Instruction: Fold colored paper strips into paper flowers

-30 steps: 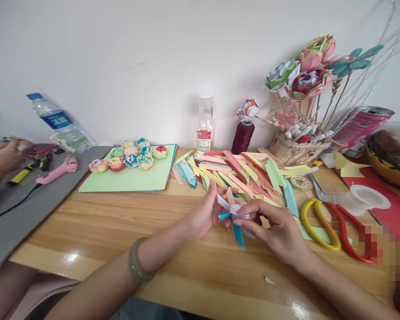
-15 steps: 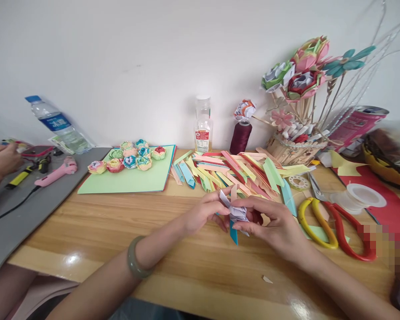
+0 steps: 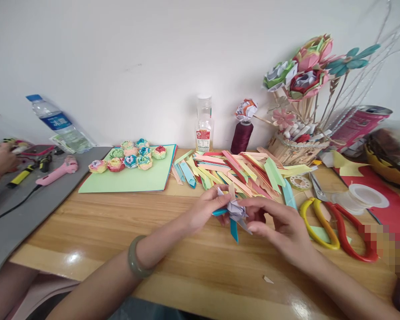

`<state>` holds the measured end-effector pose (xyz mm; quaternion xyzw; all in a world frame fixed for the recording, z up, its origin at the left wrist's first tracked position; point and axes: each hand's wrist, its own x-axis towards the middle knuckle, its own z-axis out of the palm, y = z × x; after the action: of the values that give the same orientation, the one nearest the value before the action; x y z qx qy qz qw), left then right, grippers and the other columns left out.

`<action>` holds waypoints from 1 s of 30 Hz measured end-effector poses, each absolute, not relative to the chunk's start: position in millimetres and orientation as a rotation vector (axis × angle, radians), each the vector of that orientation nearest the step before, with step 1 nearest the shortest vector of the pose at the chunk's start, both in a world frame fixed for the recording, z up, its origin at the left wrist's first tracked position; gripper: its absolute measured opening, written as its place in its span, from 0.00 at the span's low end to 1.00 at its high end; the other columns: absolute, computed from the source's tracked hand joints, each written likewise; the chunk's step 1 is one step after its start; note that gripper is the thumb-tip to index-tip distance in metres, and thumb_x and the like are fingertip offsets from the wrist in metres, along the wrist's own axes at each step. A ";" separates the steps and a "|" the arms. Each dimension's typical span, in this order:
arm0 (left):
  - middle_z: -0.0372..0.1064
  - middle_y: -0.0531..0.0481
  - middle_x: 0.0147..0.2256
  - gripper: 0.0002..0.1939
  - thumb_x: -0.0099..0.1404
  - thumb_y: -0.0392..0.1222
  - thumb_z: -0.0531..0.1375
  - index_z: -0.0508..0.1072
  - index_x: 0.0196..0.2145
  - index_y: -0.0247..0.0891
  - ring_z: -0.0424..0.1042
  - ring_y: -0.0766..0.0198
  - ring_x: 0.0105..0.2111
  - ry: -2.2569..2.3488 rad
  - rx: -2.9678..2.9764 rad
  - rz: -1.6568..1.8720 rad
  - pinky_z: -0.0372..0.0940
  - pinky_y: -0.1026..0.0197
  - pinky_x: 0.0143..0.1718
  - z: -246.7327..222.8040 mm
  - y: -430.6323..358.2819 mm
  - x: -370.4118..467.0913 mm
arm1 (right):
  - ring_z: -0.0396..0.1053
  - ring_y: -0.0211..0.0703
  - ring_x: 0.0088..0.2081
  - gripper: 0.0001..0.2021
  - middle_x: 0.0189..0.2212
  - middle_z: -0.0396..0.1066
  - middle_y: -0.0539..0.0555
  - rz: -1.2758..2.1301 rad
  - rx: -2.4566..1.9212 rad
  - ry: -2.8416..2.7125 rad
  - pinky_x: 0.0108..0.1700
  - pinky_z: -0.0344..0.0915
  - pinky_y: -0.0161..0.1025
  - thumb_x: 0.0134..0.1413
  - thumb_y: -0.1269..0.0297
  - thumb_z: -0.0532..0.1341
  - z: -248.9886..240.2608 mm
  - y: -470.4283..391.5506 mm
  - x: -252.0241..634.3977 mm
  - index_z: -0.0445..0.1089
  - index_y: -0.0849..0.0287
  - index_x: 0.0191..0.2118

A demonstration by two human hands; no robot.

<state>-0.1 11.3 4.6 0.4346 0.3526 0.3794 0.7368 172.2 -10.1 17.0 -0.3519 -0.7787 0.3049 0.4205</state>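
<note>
Holding the paper flower point(image 3: 236, 210) just in front of the strips point(image 3: 231, 171), I have my left hand point(image 3: 203, 211) pinched on its left side. For the right hand point(image 3: 282, 222), thumb and forefinger curve round the flower's right edge; whether that grip presses or merely rests, I cannot tell.

My main worry is uneven pressure: should the left grip slacken while the right pushes, the folded pieces could slide apart. Squeezing too hard might crush the pale centre. The lower blue flap point(image 3: 234, 231) sticks out towards the camera, away from the strips, so a turning finger may catch and bend it. Reaching too far forward could also sweep loose strips across the tabletop point(image 3: 186, 275).

The flower's underside is out of my sight, with some left fingertips behind it, so what joins the pieces stays unclear. Its inner folds are hard to read. The hands cover the near edge of the strips, which also overlap one another. Far left of the strips, a co-worker's hand point(image 3: 2, 160) is cut off by the frame; what it touches is too small to tell.
</note>
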 end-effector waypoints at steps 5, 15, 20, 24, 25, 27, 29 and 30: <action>0.63 0.53 0.28 0.15 0.53 0.47 0.61 0.67 0.35 0.36 0.64 0.72 0.25 0.807 0.920 0.907 0.61 0.70 0.22 8.6 14.1 -2.9 | 0.67 0.41 0.34 0.11 0.35 0.70 0.53 0.575 -1.196 -1.714 0.35 0.64 0.37 0.56 0.57 0.54 13.9 -0.7 176.0 0.67 0.55 0.41; 0.64 0.55 0.22 0.13 0.49 0.45 0.64 0.69 0.28 0.33 0.62 0.74 0.21 0.929 0.979 1.017 0.58 0.70 0.22 6.7 16.5 -1.0 | 0.67 0.41 0.31 0.08 0.29 0.71 0.53 0.697 -1.172 -1.962 0.31 0.63 0.38 0.54 0.60 0.57 10.9 5.9 172.8 0.71 0.57 0.32; 0.68 0.53 0.24 0.11 0.46 0.41 0.65 0.69 0.26 0.33 0.66 0.70 0.24 0.947 0.970 1.059 0.62 0.67 0.26 6.5 15.8 0.2 | 0.67 0.42 0.33 0.06 0.30 0.71 0.53 0.630 -1.156 -1.931 0.34 0.64 0.39 0.54 0.63 0.57 7.5 9.7 174.8 0.70 0.58 0.31; 0.69 0.52 0.25 0.10 0.47 0.40 0.65 0.70 0.26 0.33 0.67 0.70 0.25 0.957 1.005 1.090 0.63 0.66 0.28 3.8 15.8 0.6 | 0.67 0.42 0.33 0.07 0.30 0.71 0.53 0.609 -1.182 -1.945 0.33 0.64 0.39 0.54 0.63 0.57 5.5 10.5 176.1 0.70 0.58 0.32; 0.69 0.53 0.25 0.10 0.48 0.40 0.65 0.70 0.27 0.33 0.67 0.70 0.25 0.947 1.016 1.083 0.63 0.66 0.27 2.9 16.0 0.7 | 0.67 0.42 0.33 0.07 0.32 0.71 0.54 0.603 -1.180 -1.954 0.33 0.64 0.39 0.54 0.63 0.57 5.1 10.2 176.3 0.70 0.57 0.33; 0.69 0.53 0.25 0.11 0.48 0.41 0.65 0.70 0.29 0.34 0.67 0.70 0.25 0.925 1.040 1.067 0.63 0.66 0.27 1.2 16.4 0.8 | 0.67 0.44 0.37 0.07 0.35 0.71 0.54 0.586 -1.155 -1.971 0.38 0.65 0.41 0.54 0.62 0.57 4.6 9.0 176.3 0.70 0.57 0.37; 0.68 0.53 0.26 0.11 0.48 0.40 0.65 0.70 0.29 0.34 0.67 0.70 0.25 0.908 1.074 1.056 0.63 0.66 0.28 0.2 16.6 0.9 | 0.66 0.45 0.42 0.09 0.39 0.70 0.55 0.571 -1.125 -1.986 0.44 0.63 0.44 0.54 0.62 0.57 4.9 7.6 175.9 0.69 0.56 0.40; 0.68 0.53 0.26 0.11 0.48 0.40 0.65 0.69 0.29 0.34 0.67 0.70 0.25 0.903 1.098 1.048 0.63 0.66 0.28 0.0 16.6 0.8 | 0.66 0.46 0.44 0.10 0.40 0.70 0.55 0.571 -1.117 -1.989 0.46 0.62 0.44 0.54 0.62 0.57 5.4 6.9 175.5 0.68 0.56 0.41</action>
<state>0.8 16.6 0.0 0.4803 0.3952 0.4585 0.6348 175.5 6.9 5.4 -0.4384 -0.7807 0.2241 0.3849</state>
